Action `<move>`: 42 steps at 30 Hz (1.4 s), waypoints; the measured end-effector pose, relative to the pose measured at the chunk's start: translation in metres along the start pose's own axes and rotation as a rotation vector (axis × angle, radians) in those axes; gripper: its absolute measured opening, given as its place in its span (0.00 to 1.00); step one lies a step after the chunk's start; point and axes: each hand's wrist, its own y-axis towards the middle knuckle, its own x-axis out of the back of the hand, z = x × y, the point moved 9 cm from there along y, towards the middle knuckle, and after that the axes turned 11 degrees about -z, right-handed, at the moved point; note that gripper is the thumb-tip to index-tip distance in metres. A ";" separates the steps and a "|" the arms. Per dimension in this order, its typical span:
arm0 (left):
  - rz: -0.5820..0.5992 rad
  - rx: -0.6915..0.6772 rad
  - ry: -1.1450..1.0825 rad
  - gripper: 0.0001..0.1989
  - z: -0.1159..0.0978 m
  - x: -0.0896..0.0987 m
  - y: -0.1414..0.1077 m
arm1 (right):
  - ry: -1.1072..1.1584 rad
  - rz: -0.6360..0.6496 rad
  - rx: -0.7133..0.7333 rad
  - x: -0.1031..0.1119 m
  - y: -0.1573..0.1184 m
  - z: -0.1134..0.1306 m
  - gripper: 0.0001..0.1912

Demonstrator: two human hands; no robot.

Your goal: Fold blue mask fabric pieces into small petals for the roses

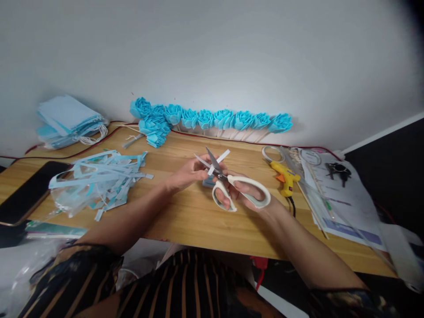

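- Gripping open scissors (220, 176) by the handles, the right hand (244, 194) is above mid-worktop (185, 216).
- Left hand (189, 175): narrow, beside the white strip (219, 162) at the blades; its grip I cannot tell.
- Nine o'clock from the scissors: clear plastic bag (68, 202), scraps (109, 174) against it; contents unclear.
- Ten: stacked masks (68, 117).
- Twelve: blue flowers (205, 118).
- Three: glue gun (285, 177).

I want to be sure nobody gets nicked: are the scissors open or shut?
Open. The scissors show two blades spread in a V, their tips apart, and the handle loops stand apart too, in the right hand.
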 end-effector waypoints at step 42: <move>-0.357 -0.084 -0.148 0.17 -0.009 0.032 0.009 | -0.031 -0.127 0.080 0.027 -0.006 -0.002 0.24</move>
